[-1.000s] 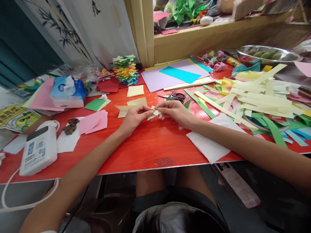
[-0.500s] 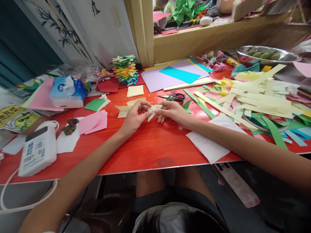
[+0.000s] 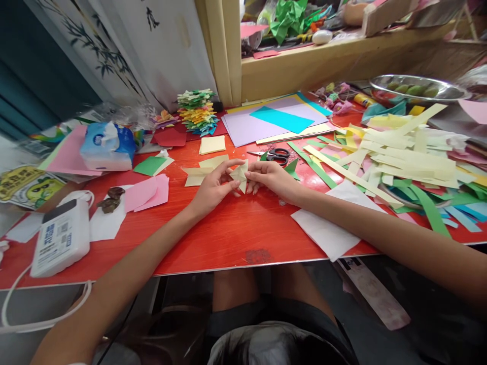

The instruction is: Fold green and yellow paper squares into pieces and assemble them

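A small pale yellow piece of folded paper (image 3: 240,175) is pinched between my two hands, just above the red table. My left hand (image 3: 216,186) grips its left side with thumb and fingers. At its right edge my right hand (image 3: 272,178) holds it, with some fingers curled underneath. Creases cross the paper's face and its outline is pointed. Close behind my left hand lie loose pale yellow papers (image 3: 194,176), some of them folded. Black-handled scissors (image 3: 279,155) rest behind my right hand, beside a green folded paper (image 3: 292,168).
A white napkin (image 3: 323,228) lies under my right forearm. Paper strips (image 3: 411,157) heap up at the right. Purple sheets (image 3: 239,126) and a stack of folded papers (image 3: 198,114) stand at the back. Leftward are pink papers (image 3: 152,193), a tissue pack (image 3: 107,147) and a white device (image 3: 61,238).
The folded paper has been turned and spread between my fingers, so more of its creased face shows. Both hands stay in nearly the same place.
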A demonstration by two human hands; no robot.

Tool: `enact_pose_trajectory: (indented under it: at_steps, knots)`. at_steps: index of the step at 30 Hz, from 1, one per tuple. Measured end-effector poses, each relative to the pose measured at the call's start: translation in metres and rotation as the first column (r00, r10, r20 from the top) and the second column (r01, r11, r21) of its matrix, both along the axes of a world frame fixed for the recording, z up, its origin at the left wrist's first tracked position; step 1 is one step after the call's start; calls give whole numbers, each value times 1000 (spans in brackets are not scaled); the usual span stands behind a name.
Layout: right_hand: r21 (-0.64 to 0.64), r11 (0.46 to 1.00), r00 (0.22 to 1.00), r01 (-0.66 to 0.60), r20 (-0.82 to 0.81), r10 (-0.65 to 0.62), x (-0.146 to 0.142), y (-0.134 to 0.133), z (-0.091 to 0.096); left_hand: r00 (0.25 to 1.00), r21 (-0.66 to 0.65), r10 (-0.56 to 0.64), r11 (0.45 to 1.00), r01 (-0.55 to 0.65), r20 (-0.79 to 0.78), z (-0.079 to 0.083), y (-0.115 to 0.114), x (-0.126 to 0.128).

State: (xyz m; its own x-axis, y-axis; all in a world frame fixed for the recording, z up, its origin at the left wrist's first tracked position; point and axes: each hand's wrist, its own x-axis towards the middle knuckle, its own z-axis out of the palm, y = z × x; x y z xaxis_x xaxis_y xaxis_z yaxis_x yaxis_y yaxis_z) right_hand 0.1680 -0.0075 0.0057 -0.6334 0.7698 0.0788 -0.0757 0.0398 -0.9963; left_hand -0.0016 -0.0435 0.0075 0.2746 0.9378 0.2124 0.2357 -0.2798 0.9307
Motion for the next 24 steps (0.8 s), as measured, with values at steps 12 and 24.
enact_pose_trajectory:
  at_steps: [12, 24]
  knots:
    - [158, 982, 981, -106, 179, 77, 2, 0, -3, 996, 72, 86, 994, -83, -38, 2, 0, -2]
    - [342, 933, 959, -112, 282, 12, 6, -7, 1, 960, 184, 259, 954, -236, -111, 1, -1, -3]
